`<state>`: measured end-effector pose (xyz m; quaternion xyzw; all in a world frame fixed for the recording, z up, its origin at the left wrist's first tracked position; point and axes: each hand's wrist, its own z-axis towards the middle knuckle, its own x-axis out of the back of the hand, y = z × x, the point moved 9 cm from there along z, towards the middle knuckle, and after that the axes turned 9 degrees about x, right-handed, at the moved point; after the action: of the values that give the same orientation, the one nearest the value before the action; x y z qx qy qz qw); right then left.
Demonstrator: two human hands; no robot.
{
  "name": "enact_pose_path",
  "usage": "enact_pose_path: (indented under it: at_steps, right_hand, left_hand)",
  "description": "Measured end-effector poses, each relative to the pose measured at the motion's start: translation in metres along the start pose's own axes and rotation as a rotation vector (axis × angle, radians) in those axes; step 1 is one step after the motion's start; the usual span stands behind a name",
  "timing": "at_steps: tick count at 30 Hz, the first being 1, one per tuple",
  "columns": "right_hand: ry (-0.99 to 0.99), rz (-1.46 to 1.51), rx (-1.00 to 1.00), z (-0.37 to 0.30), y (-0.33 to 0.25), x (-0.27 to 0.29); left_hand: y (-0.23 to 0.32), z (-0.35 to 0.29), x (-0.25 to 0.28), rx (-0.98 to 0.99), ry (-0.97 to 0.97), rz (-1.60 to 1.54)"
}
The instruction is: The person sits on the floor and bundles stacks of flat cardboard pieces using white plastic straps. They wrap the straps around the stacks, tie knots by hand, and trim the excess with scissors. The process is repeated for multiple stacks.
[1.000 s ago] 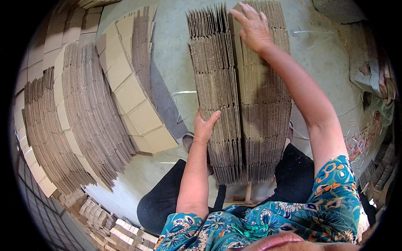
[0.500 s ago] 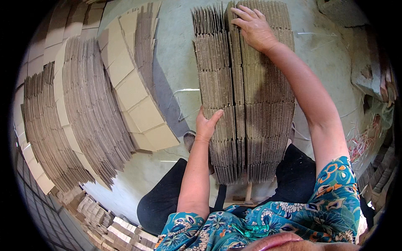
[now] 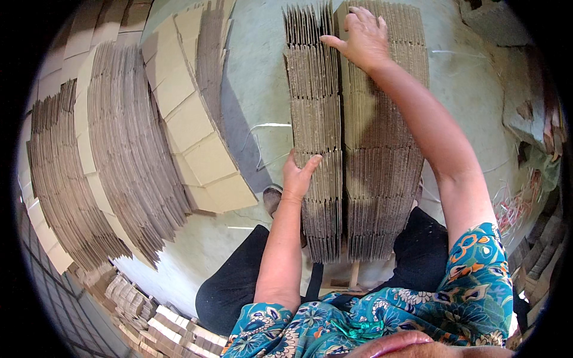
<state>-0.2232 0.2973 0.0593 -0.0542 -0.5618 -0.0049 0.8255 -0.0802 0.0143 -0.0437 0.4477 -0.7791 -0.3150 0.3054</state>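
As left hand (image 3: 296, 180), thumb spread, steadies the left corrugated-cardboard stack (image 3: 315, 119) and right hand (image 3: 365, 45), fingers splayed, rests on the right stack (image 3: 379, 170), keep both flush.

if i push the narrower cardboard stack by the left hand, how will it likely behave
The narrower cardboard stack would probably splay rather than move as one block: its sheets fan apart at the far end. It may tip sideways, since those thin sheets stand on edge, the left hand against one side.
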Motion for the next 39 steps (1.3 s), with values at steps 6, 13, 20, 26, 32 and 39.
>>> enact_pose_path:
  at_steps: [6, 13, 20, 26, 32, 39]
  right_hand:
    - [-0.078, 0.206, 0.027, 0.002, -0.005, -0.003]
    - [-0.079, -0.018, 0.429, -0.001, -0.040, 0.000]
    - [-0.147, -0.017, 0.483, -0.006, -0.040, -0.012]
    - [0.007, 0.164, 0.426, -0.006, -0.036, -0.005]
    - [0.051, 0.061, 0.193, 0.004, -0.038, -0.002]
    - [-0.012, -0.013, 0.081, 0.011, -0.045, -0.008]
  left_hand:
    - [-0.005, 0.000, 0.005, 0.013, 0.015, 0.035]
    - [-0.004, 0.002, 0.004, -0.004, 0.008, 0.023]
    - [-0.010, 0.003, 0.004, 0.010, 0.001, 0.016]
    - [-0.014, 0.004, 0.007, 0.015, 0.028, 0.053]
    - [0.001, -0.001, 0.005, -0.006, 0.012, 0.041]
    - [-0.006, -0.001, 0.005, 0.009, 0.033, 0.033]
